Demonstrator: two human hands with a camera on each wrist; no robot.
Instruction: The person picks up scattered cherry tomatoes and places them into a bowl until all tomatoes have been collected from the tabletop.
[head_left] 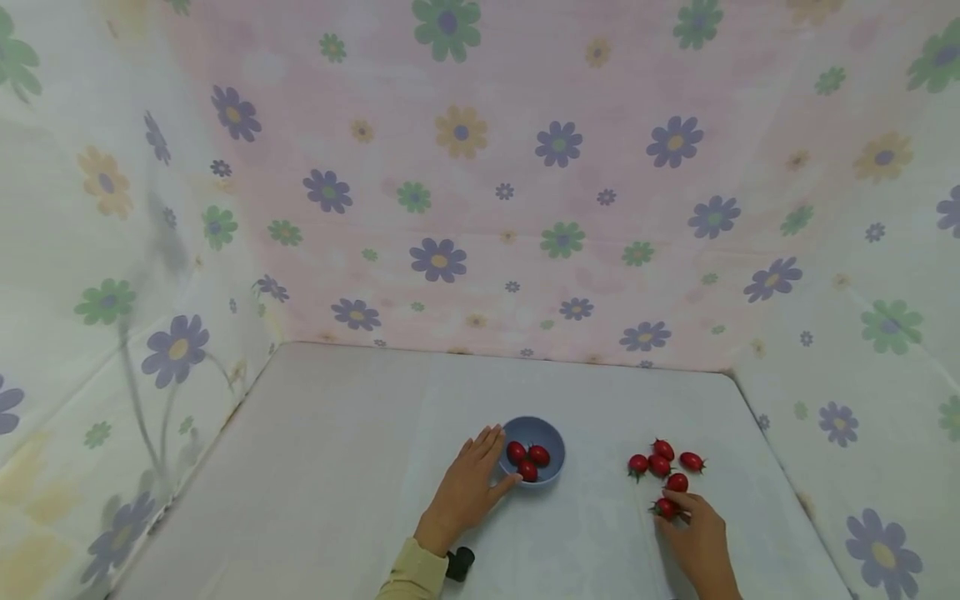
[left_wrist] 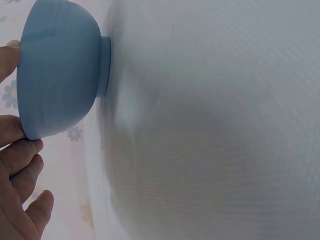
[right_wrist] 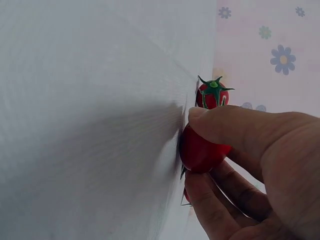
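A blue bowl (head_left: 553, 475) stands on the white table with three red cherry tomatoes (head_left: 528, 472) inside. My left hand (head_left: 468, 483) rests against the bowl's near left side, thumb and straight fingers touching the rim. In the left wrist view the bowl (left_wrist: 60, 70) is seen from its side, upright on its foot. My right hand (head_left: 697, 533) pinches a cherry tomato (right_wrist: 202, 150) between thumb and fingertips, low at the table surface. Close beyond it lie several more cherry tomatoes (head_left: 660, 465) with green stems, one of them (right_wrist: 212, 95) just past the thumb in the right wrist view.
The white tabletop (head_left: 345, 467) extends left of the bowl and between the bowl and the loose tomatoes. Flower-patterned cloth walls (head_left: 480, 208) enclose the table at the back and both sides. A small black device (head_left: 460, 564) sits by the left wrist.
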